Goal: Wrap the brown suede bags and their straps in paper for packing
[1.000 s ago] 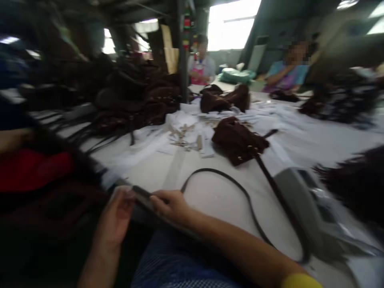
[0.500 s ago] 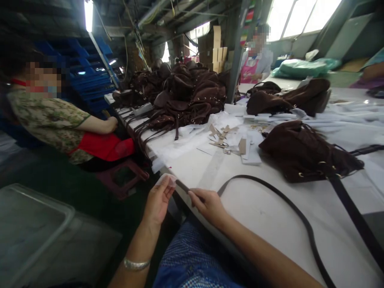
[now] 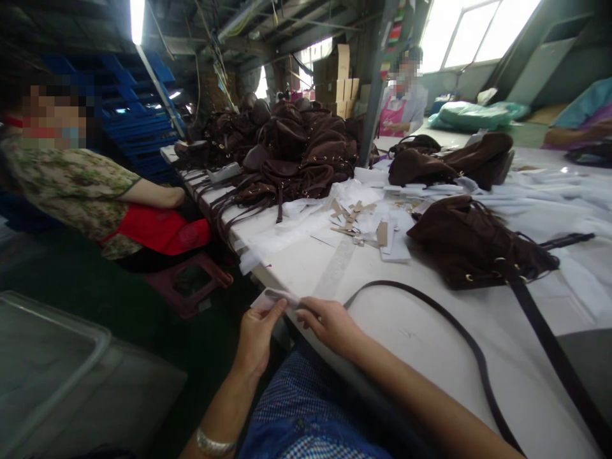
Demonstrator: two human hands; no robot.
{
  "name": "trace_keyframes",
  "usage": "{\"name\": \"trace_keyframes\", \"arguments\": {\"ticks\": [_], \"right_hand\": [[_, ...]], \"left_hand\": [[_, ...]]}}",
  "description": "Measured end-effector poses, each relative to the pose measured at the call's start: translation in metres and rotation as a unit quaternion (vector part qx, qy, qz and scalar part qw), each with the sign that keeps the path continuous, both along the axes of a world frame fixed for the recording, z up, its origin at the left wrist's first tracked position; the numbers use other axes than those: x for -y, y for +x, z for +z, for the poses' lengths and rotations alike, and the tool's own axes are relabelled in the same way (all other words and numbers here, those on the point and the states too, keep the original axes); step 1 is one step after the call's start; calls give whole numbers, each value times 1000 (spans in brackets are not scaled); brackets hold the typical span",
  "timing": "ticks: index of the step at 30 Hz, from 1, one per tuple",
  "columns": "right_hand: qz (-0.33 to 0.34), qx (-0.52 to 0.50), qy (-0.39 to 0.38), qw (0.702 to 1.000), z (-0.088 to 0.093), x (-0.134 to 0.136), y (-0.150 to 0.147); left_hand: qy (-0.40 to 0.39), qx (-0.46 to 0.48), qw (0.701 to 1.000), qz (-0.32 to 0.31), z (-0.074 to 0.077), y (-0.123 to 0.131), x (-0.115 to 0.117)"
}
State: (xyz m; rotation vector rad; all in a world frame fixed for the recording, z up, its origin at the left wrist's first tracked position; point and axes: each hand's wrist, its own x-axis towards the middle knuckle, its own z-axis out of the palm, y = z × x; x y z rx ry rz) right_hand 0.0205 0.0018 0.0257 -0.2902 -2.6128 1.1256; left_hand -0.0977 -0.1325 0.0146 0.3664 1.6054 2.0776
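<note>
At the table's front edge, my left hand (image 3: 257, 331) pinches a thin white sheet (image 3: 259, 300) with the end of a dark brown strap lying on it, thumb on top. My right hand (image 3: 331, 324) is closed on the same strap (image 3: 444, 305), just right of the left hand. From there the strap arcs over the white table (image 3: 382, 344) to the lower right. A dark brown drawstring bag (image 3: 454, 248) with metal eyelets lies on its side beyond it. Another wide strap (image 3: 540, 335) runs down from this bag. My fingers partly hide the strap end.
Brown bags (image 3: 306, 140) are heaped at the back left, with card scraps (image 3: 354, 217) and white sheets nearer. A seated person in a red apron (image 3: 162, 229) is on the left. A clear plastic bin (image 3: 57, 376) stands lower left. Other people are across the table.
The sheet, bunched around my left fingertips before, now lies flatter under the strap end, with my left thumb pressing on top. My right hand keeps its hold. The view has shifted slightly.
</note>
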Motion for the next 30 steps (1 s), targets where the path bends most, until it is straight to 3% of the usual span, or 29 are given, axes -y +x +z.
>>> {"name": "trace_keyframes", "arguments": {"ticks": [3,6,12,18,20,22,25,26,28,30], "right_hand": [[-1,40,121,992,6,-7,1],[13,82,152,985,15,-9,0],[67,99,76,990,48,11,-16],[110,108,39,987,81,30,-47],[131,126,24,983,87,28,-53],[142,150,29,978,91,23,-53],[126,183,46,974,96,14,-47],[118,192,47,973,98,12,-44],[118,206,45,970,101,12,-41],[131,217,47,966,105,16,-40]], "left_hand": [[61,37,994,88,12,-23,11],[101,65,986,119,23,-45,27],[141,119,979,81,23,-47,48],[124,108,986,-24,14,-16,37],[83,71,992,-62,12,-8,37],[-10,5,992,-128,12,-6,46],[-168,-121,949,-238,21,-14,71],[-198,-172,937,-229,27,-19,79],[-212,-311,915,-147,42,-31,86],[-193,-439,869,-121,56,-43,81]]}}
